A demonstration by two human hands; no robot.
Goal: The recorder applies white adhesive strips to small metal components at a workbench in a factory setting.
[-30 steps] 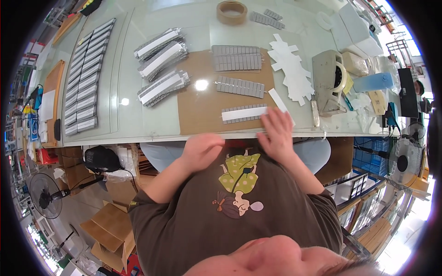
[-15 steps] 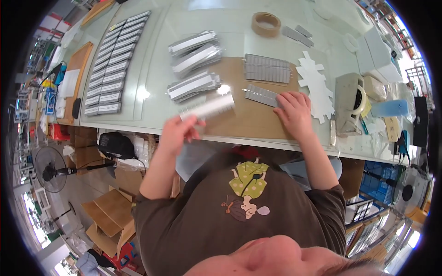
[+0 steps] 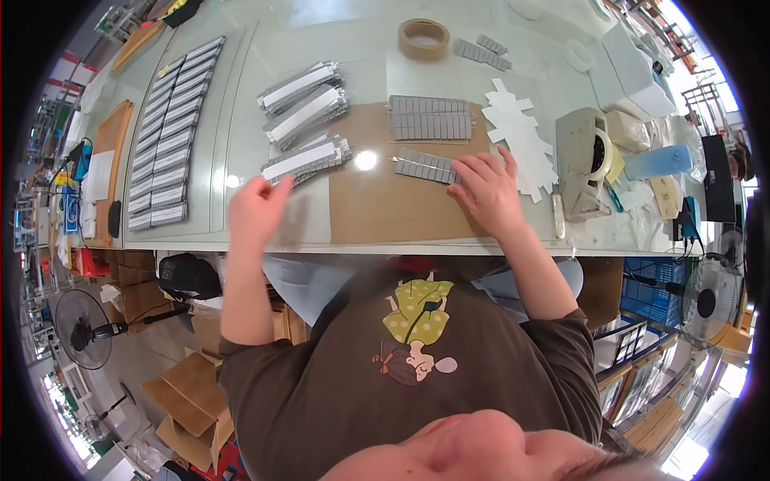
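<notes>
On the brown sheet (image 3: 361,212) lies a short grey segmented strip (image 3: 423,165). My right hand (image 3: 488,192) has its fingers and thumb closed over that strip's right end. Just above, a wider block of grey segmented strips (image 3: 430,119) rests on the sheet. My left hand (image 3: 258,210) is over the table's near left part, fingers curled, beside the left end of the nearest pile of grey strips with a white top (image 3: 305,160). Nothing shows between its fingers, which are slightly blurred. Two similar piles (image 3: 305,115) lie farther back.
Two long rows of grey-and-white strips (image 3: 172,132) lie at the left. A tape roll (image 3: 423,40) and small grey pieces (image 3: 481,54) are at the back. A white notched sheet (image 3: 517,136), a tape dispenser (image 3: 583,164) and a blue bottle (image 3: 659,162) stand or lie at the right.
My left hand has moved left to the nearest pile, and the grey-and-white strip it held no longer shows in it. My right hand stays on the short segmented strip. The whole view has shifted.
</notes>
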